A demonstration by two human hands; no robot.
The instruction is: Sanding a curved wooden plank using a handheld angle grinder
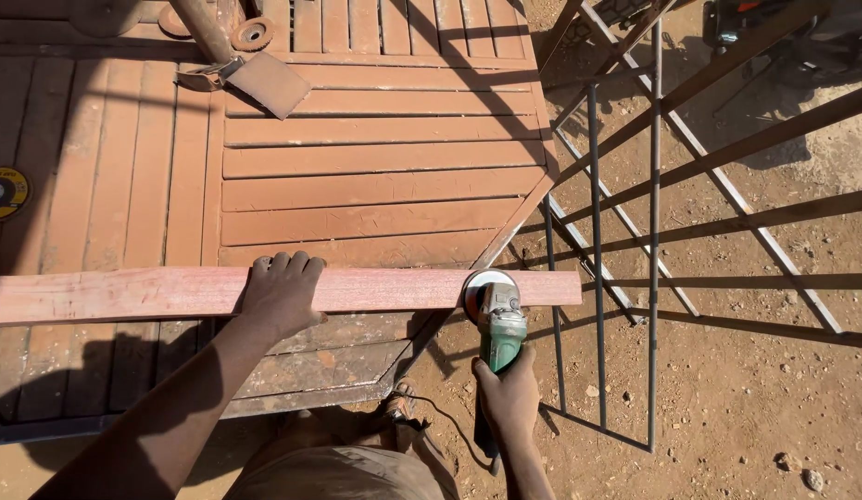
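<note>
A long reddish wooden plank (125,293) lies crosswise on a red slatted metal panel (375,157). My left hand (281,294) presses flat on the plank near its middle, fingers curled over the far edge. My right hand (508,396) grips the handle of a green angle grinder (498,326). Its round disc (480,281) rests against the plank close to the right end.
A yellow-and-black grinding disc (3,192) lies on the panel at the far left. A rusty wheel and a metal plate (264,79) sit at the top. A dark metal bar grille (625,259) stands on the sandy ground at right. The grinder's cord (440,417) trails by my knee.
</note>
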